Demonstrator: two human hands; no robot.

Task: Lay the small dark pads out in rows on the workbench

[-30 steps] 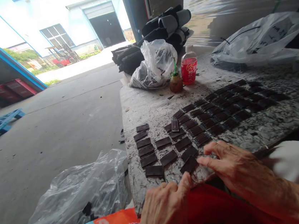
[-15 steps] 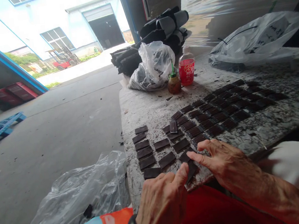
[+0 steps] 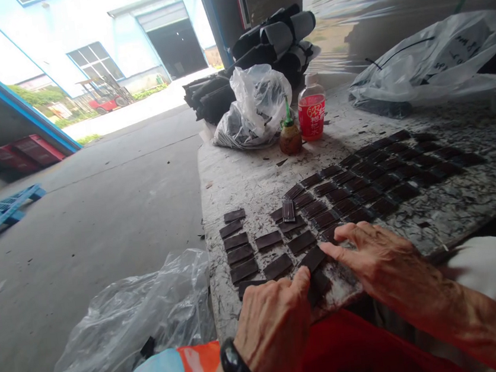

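A small dark rectangular piece [image 3: 313,258] lies at a tilt near the front edge of the worktable, between my two hands. My left hand [image 3: 275,311], with a black band at the wrist, has its thumb tip on the piece's left end; its other fingers are curled and partly hidden. At the right end, a fingertip of my right hand [image 3: 379,260] touches the piece, its thumb and forefinger spread apart. Another dark piece [image 3: 319,285] lies just below, partly covered by shadow. Loose matching pieces [image 3: 241,253] sit in rough columns to the left.
Rows of dark pieces with pale edges [image 3: 355,184] stretch rightward across the speckled worktable [image 3: 238,178]. Behind them stand a red-labelled bottle [image 3: 312,113], a small oil bottle [image 3: 290,136] and a filled plastic bag [image 3: 251,114]. Black rolls [image 3: 276,42] are stacked farther back.
The dark piece between my hands has shifted slightly up and turned a little. My right hand has moved slightly up and right; my left thumb now rests against the piece.
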